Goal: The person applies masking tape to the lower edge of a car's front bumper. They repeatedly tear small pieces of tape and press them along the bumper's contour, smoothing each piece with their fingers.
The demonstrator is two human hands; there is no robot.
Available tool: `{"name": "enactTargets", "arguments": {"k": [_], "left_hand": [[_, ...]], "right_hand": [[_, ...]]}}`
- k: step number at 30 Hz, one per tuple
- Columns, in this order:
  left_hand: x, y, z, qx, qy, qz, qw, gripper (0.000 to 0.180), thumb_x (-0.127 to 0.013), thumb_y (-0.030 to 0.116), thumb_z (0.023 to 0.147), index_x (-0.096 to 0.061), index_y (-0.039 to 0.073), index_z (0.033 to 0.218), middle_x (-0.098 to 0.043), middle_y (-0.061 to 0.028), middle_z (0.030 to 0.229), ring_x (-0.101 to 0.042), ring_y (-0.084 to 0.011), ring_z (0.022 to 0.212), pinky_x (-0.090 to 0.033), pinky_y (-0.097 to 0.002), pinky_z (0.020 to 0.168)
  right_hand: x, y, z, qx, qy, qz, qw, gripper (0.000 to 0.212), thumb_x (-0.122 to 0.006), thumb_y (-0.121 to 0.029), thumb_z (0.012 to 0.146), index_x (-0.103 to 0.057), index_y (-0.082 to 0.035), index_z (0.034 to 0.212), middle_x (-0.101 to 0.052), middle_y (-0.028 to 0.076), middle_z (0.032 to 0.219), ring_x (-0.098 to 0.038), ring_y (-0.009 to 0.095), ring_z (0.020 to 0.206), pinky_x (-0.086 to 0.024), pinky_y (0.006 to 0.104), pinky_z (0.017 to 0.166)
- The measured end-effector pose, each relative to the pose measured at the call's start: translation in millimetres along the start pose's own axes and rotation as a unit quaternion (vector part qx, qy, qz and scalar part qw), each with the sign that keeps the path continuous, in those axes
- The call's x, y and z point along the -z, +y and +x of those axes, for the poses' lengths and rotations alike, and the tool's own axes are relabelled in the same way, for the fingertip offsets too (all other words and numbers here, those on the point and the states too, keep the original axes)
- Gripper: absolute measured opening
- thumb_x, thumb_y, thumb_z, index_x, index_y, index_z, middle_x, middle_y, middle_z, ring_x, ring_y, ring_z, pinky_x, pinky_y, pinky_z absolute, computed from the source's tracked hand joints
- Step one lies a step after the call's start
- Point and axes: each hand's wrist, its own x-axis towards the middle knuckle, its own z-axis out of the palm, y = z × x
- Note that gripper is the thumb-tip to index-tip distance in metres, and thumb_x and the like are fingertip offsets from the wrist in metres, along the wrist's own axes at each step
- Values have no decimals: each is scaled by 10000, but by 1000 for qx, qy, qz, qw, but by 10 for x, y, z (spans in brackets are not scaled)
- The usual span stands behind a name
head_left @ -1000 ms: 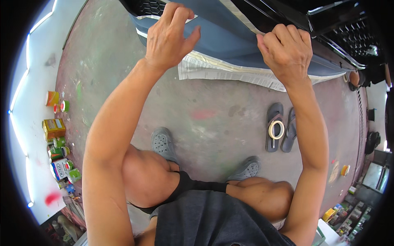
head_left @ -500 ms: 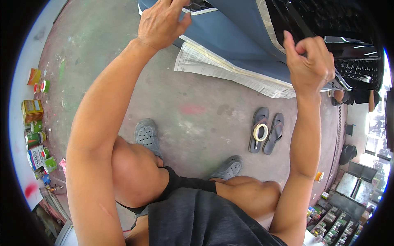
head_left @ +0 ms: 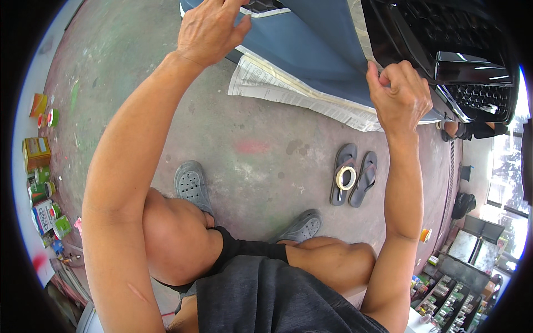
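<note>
A blue bumper-like car panel [head_left: 311, 50] fills the top of the view, edged below with masking tape and newspaper [head_left: 277, 86]. My left hand [head_left: 211, 30] is at the panel's left part, thumb held apart; its fingertips run past the upper picture edge, so what they touch is hidden. Farther right, my right hand [head_left: 401, 97] is closed in a pinch in front of the panel, beside the lower end of a tan tape strip [head_left: 361, 30]. What its fingers hold, if anything, cannot be made out. A glossy black grille [head_left: 461, 66] borders the strip.
Grey flip-flops [head_left: 363, 180] lie on the stained floor [head_left: 250, 122], a masking tape roll [head_left: 345, 177] on the left one. Paint cans [head_left: 37, 152] line the left wall. Racks of small containers [head_left: 449, 297] stand at lower right. Another person's foot [head_left: 448, 133] shows beyond the panel.
My right hand has moved left and slightly toward me, from over the black trim to the tape strip's lower end. My left hand stays nearly in place against the panel; the whole view shifts slightly.
</note>
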Motion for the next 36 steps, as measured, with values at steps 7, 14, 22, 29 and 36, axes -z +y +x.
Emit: {"name": "enactTargets", "arguments": {"k": [7, 14, 22, 29, 36], "left_hand": [[-11, -6, -12, -16, 3, -8, 1000, 489, -866, 126, 826, -563, 102, 1210, -584, -123, 1211, -689, -378, 1085, -592, -505, 827], [6, -13, 0, -14, 5, -12, 1000, 492, -870, 126, 824, -562, 101, 1208, -578, -128, 1210, -678, -375, 1114, -586, -498, 837], [88, -43, -12, -13, 1, -6, 1000, 469, -859, 138, 843, -563, 97, 1205, -569, -131, 1209, -675, -365, 1133, -578, -495, 839], [85, 24, 4, -32, 29, -26, 999, 413, -826, 138, 876, -565, 89, 1193, -563, -137, 1196, -680, -365, 1124, -569, -492, 865], [116, 9, 24, -36, 34, -31, 998, 393, -810, 129, 884, -564, 83, 1186, -561, -141, 1195, -681, -368, 1134, -565, -496, 884]], "right_hand": [[8, -91, 210, 39, -13, -11, 999, 367, -924, -170, 762, -567, -163, 676, -527, -15, 716, -585, 200, 644, -416, 365, 605], [38, -94, 195, 30, -44, -24, 998, 342, -923, -176, 762, -589, -160, 689, -532, -5, 728, -599, 205, 653, -458, 367, 613], [78, -115, 214, 34, -39, -43, 998, 342, -931, -177, 763, -596, -163, 691, -551, -7, 732, -601, 214, 641, -455, 363, 595], [29, -202, 155, -2, -47, -55, 997, 337, -929, -174, 769, -603, -161, 688, -559, -6, 724, -608, 217, 640, -470, 369, 601], [99, -169, 164, 5, -48, -51, 998, 313, -929, -192, 783, -630, -159, 699, -571, -5, 730, -627, 209, 655, -477, 372, 614]]}}
